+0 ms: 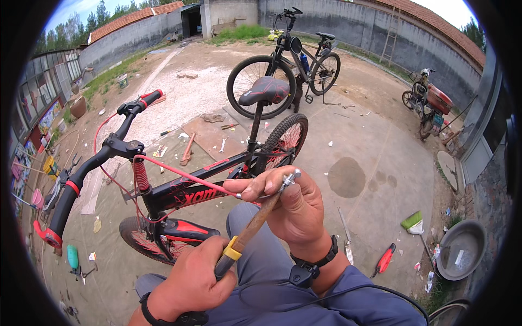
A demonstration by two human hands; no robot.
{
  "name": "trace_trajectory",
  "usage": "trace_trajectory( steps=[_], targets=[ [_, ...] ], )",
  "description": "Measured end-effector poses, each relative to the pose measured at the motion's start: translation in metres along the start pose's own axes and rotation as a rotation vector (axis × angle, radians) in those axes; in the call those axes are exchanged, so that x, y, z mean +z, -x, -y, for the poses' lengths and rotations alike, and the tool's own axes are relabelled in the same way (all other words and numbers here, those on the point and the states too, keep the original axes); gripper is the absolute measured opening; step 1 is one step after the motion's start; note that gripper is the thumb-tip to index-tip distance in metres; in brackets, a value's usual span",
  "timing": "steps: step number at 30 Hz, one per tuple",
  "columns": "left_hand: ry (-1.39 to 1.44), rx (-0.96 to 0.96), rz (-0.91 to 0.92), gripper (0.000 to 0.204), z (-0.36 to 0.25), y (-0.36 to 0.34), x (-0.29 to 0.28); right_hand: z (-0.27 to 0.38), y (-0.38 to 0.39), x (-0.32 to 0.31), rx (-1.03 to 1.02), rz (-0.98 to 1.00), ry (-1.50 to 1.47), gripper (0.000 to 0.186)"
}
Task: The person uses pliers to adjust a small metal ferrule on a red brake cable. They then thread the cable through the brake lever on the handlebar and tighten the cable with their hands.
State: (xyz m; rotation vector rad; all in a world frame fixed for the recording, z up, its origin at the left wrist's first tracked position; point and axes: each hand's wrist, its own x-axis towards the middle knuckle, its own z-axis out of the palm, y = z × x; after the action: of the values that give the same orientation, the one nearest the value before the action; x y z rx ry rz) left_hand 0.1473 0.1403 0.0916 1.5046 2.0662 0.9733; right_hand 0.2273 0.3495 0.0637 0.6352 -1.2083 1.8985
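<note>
My left hand [190, 280] is closed round the dark handle of a long tool [255, 220] with a yellow band and a rusty brown shaft. The tool slants up to the right, its far end at the fingers of my right hand [299, 212]. Pinched there is a small silver metal fitting [290, 179]; its exact kind is unclear. A red cable [190, 176] runs from the handlebar of the black and red bicycle [157, 198] to a silver end beside my right fingertips. The bicycle stands upright in front of my knees, to the left.
A second bicycle [280, 60] stands farther back, a motorbike [432, 106] to the far right. On the ground lie a red pipe wrench [188, 149], a spanner [223, 144], a green bottle [73, 255], a red-handled tool [385, 259] and a broom [414, 224]. A grey basin [461, 250] sits right.
</note>
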Motion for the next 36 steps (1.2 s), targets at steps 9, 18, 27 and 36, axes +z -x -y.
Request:
trace_trajectory(
  steps=[9, 18, 27, 36],
  targets=[
    [-0.283, 0.216, -0.375, 0.043, 0.012, -0.001, 0.035, -0.002, 0.001, 0.011, 0.125, -0.083, -0.203, 0.033],
    [-0.16, 0.202, -0.348, 0.045, 0.015, -0.002, 0.039, -0.002, -0.007, 0.02, 0.106, -0.12, -0.139, 0.039],
    [-0.262, 0.231, -0.464, 0.044, 0.015, -0.003, 0.045, -0.008, -0.007, 0.01, 0.104, -0.073, -0.128, 0.042],
    [0.231, 0.074, -0.143, 0.03, 0.013, 0.008, 0.043, -0.011, -0.011, 0.008, 0.127, -0.021, -0.165, 0.045]
  ],
)
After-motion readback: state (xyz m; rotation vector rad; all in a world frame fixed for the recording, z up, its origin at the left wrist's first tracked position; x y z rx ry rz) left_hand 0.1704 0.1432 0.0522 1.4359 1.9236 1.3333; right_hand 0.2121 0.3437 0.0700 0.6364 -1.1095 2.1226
